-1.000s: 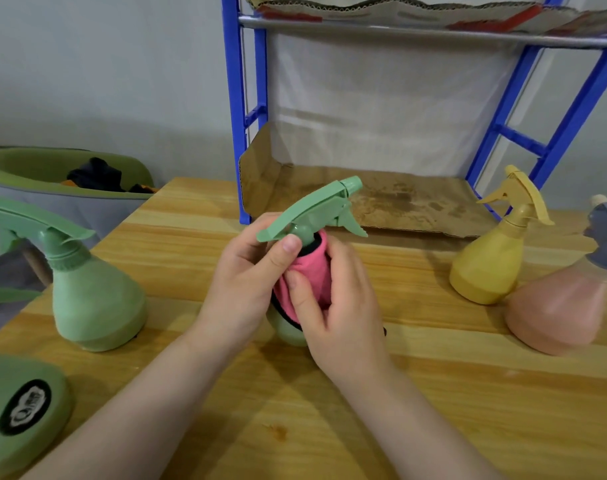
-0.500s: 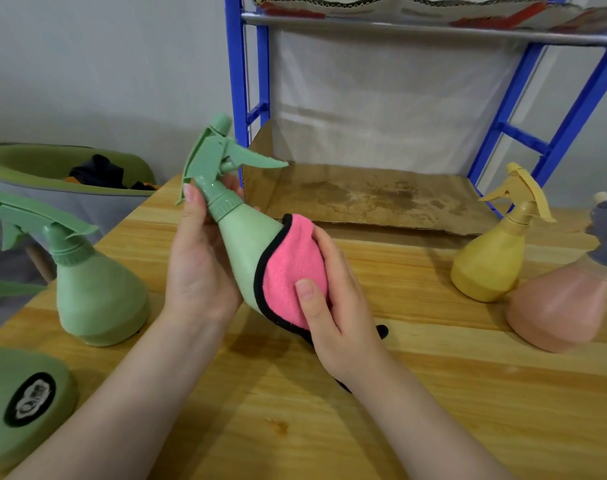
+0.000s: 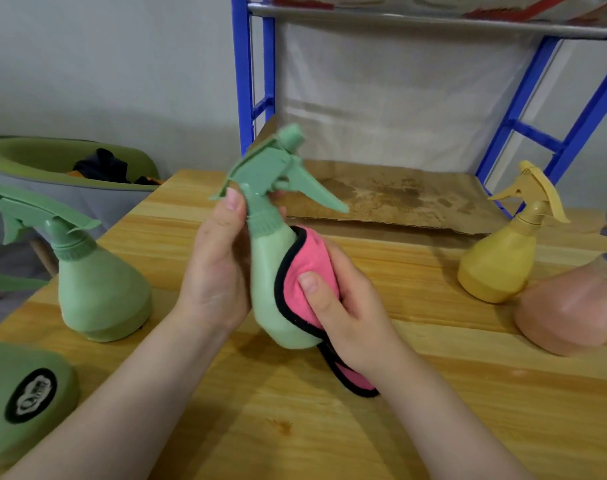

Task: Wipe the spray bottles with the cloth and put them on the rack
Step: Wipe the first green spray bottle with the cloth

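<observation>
Above the middle of the wooden table (image 3: 433,427), the left hand (image 3: 215,271) grips the neck of a green spray bottle (image 3: 271,292), thumb up against the collar just under the trigger head, fingers curled round behind. The bottle is held off the table, nearly upright and tilted a little, its nozzle pointing away and its trigger lever sticking out to the right. The right hand (image 3: 343,306) presses a pink cloth (image 3: 309,271) with black edging against the bottle's right side, thumb flat on the cloth and fingers wrapped behind it; a loose end of the cloth hangs below the wrist and touches the table. The two hands are close together, the bottle between them. To the left of the held bottle, a second green spray bottle (image 3: 97,282) stands upright on the table, apart from it. To the right of the held bottle stand a yellow spray bottle (image 3: 499,258) and, just beside that one at the frame edge, a pink spray bottle (image 3: 572,306) with a grey head. Behind the held bottle is the blue rack (image 3: 246,81), its lowest shelf lined with stained cardboard (image 3: 399,199) and bearing no bottles. Left of the held bottle, beyond the table edge, sits a green chair (image 3: 52,161) with dark things in it.
</observation>
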A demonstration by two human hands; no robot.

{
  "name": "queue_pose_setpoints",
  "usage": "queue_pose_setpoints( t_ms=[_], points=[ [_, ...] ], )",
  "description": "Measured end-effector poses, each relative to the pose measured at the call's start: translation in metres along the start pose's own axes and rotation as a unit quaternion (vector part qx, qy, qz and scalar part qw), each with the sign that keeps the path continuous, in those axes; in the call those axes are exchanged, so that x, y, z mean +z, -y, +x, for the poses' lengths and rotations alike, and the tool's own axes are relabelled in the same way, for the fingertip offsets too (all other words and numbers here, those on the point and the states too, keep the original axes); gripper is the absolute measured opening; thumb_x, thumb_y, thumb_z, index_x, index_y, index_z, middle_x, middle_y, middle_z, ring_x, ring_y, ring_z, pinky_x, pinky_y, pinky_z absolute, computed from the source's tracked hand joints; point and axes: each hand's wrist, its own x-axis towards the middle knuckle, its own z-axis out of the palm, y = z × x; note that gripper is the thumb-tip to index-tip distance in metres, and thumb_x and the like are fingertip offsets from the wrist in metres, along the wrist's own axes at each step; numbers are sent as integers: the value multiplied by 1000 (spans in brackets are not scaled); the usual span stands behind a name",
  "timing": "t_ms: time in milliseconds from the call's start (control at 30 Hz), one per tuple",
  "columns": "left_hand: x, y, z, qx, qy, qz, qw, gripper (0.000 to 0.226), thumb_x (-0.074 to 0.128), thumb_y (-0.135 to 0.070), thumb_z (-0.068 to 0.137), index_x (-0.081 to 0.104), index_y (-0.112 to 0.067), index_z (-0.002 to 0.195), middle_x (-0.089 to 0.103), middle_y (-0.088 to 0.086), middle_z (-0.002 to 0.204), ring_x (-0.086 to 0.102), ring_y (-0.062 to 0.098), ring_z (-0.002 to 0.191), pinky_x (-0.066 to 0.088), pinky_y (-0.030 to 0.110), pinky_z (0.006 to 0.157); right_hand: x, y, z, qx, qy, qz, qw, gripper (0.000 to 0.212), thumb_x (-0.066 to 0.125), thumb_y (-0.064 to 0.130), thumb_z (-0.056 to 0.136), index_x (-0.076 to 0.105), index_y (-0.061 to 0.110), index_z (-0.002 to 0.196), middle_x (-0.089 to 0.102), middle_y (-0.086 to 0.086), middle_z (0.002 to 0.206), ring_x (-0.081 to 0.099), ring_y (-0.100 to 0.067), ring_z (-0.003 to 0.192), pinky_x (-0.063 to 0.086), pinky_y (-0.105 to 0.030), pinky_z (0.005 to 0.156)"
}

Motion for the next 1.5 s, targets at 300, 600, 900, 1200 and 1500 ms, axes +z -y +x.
queue_pose_setpoints(
  t_ms=[300,600,900,1200,1500],
  points=[
    [6,11,-10,-23,104,168,980,29,57,-39,90,75,-20,101,58,21,126,61,22,110,49,31,92,3,7,-3,-12,-35,-128,991,42,47,54,90,49,38,128,60,24,118,56,4,114,44,-16,94],
    [9,17,-9,-49,142,164,975,34,70,-15,80,66,-15,114,69,-4,113,63,11,109,48,24,91,-1,8,-2,-14,-172,-238,956,34,49,51,91,54,32,119,56,22,96,50,11,84,36,-3,72],
    [9,25,-10,-36,44,96,994,30,65,-6,83,64,-5,113,71,-7,114,65,8,106,52,22,86,11,-5,3,-43,-123,-304,944,52,51,43,94,45,18,139,59,3,119,56,-14,109,52,-35,87],
    [0,17,2,-92,-8,-7,996,32,65,-14,83,65,-7,114,65,1,110,63,12,92,55,24,78,12,-14,2,-26,-87,-315,945,66,49,47,97,31,13,151,44,0,147,40,-13,137,38,-35,110],
    [-14,9,11,-65,-70,-97,991,24,60,-27,88,67,-16,109,66,-5,105,59,11,104,49,34,100,7,-14,-2,2,-93,-225,970,70,46,52,96,21,22,155,35,12,152,31,5,138,25,-10,111]
  ],
)
